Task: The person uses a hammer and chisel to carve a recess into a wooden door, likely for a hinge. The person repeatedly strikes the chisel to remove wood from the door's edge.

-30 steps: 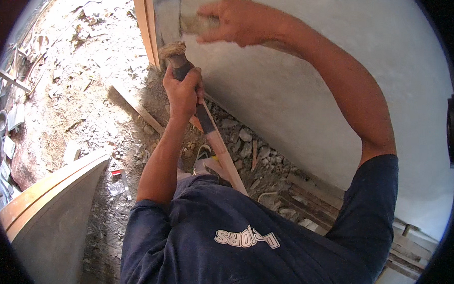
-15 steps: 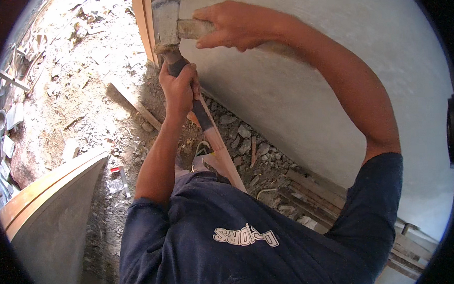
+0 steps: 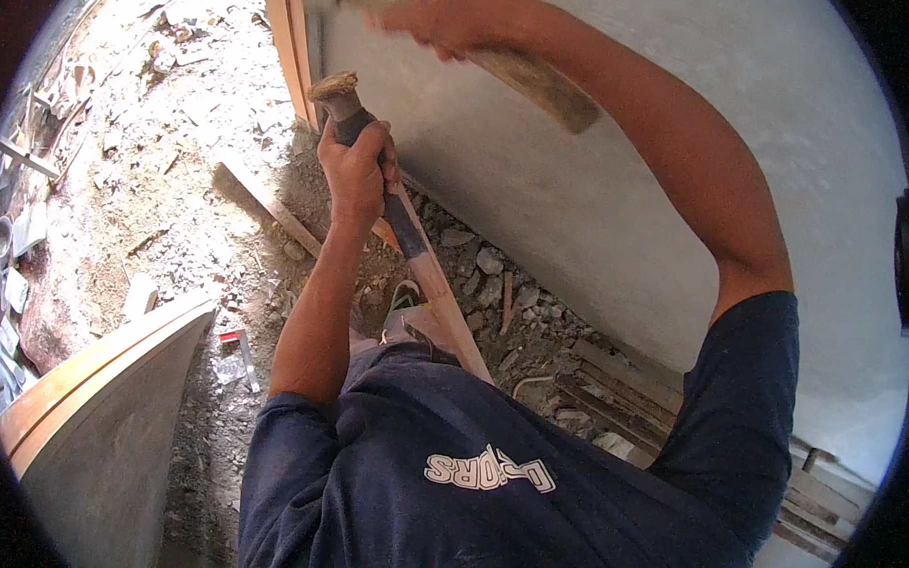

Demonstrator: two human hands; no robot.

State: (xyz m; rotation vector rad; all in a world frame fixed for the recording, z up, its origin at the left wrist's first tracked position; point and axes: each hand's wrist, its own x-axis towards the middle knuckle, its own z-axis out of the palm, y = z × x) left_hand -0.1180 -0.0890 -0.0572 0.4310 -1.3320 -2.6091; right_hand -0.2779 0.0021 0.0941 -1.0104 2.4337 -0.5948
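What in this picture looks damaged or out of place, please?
The top end of the tool in the left hand looks frayed and spread wider than the neck below it. Loose broken stones also lie along the foot of the wall.

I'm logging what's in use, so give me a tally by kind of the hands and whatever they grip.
Bare hands: 2, left hand and right hand
Dark tool with a frayed top: 1, in the left
Wooden handle: 1, in the right
Total: 4
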